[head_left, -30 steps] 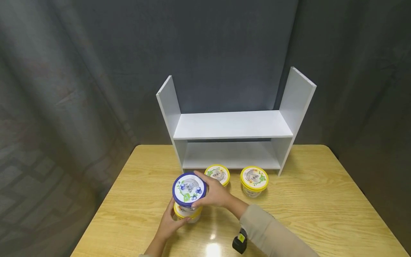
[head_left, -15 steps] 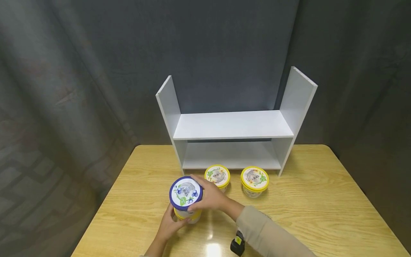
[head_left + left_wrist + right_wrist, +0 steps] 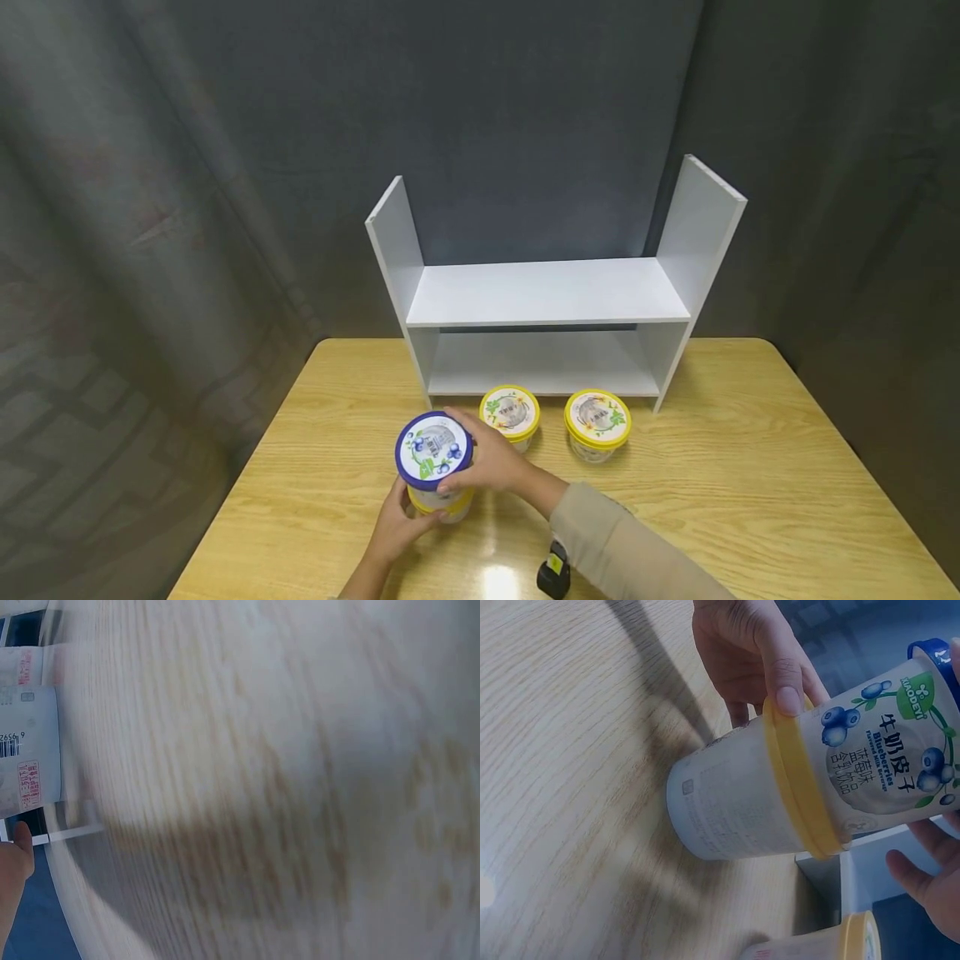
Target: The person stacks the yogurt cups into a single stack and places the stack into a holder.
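In the head view my right hand (image 3: 495, 461) grips a blue-lidded milk drink cup (image 3: 435, 448) with blueberries printed on it. That cup stands on top of a yellow-lidded cup (image 3: 456, 508), as the right wrist view also shows, its base at the yellow lid (image 3: 799, 787). My left hand (image 3: 392, 527) holds the lower cup at its lid, thumb on the near side and fingers on the far left. The lower cup's white body (image 3: 727, 795) rests on the wooden table. At the left edge of the left wrist view, a finger (image 3: 22, 840) shows beside a white printed cup (image 3: 30, 750).
Two more yellow-lidded cups, one nearer the middle (image 3: 510, 412) and one to the right (image 3: 597, 419), stand before a white two-tier shelf (image 3: 547, 292). A small black device (image 3: 554, 575) with a yellow mark lies by the right sleeve (image 3: 622, 542). Dark curtains (image 3: 540, 125) surround the table.
My right hand has shifted the blue-lidded cup slightly left and toward me, over the yellow-lidded one, then stopped there. My left hand has stayed on the lower cup.
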`<action>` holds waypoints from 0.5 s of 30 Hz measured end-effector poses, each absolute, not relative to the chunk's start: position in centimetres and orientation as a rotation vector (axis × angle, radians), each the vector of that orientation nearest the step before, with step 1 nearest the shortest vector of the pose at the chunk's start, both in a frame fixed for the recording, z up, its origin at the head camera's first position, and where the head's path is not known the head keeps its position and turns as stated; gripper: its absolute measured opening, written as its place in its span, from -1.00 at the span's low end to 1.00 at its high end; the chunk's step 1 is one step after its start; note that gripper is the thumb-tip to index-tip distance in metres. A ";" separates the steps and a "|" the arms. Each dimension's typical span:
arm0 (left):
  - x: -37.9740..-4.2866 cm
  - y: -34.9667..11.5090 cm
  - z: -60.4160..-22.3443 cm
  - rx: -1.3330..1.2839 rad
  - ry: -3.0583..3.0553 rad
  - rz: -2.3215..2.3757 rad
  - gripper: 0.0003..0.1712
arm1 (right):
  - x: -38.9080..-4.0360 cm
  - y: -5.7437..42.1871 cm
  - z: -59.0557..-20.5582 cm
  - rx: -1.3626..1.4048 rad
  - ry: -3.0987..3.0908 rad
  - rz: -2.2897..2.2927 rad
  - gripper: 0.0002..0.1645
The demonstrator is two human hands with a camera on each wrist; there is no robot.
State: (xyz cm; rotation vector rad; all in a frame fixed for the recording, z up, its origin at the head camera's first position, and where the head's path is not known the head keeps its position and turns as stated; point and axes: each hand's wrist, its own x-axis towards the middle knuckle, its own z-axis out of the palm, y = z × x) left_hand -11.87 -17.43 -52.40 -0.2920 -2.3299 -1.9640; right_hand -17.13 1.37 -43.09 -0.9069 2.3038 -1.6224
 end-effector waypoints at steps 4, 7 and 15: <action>-11.9 -17.5 -52.4 -0.297 -2.329 -1.969 -0.13 | -17.2 1.3 -43.2 -0.934 2.285 -1.636 0.19; -11.8 -17.4 -52.3 -0.296 -2.332 -1.966 -0.13 | -17.2 1.3 -43.1 -0.934 2.282 -1.637 0.19; -11.7 -17.3 -52.1 -0.285 -2.339 -1.957 -0.14 | -17.1 1.3 -42.9 -0.937 2.261 -1.634 0.19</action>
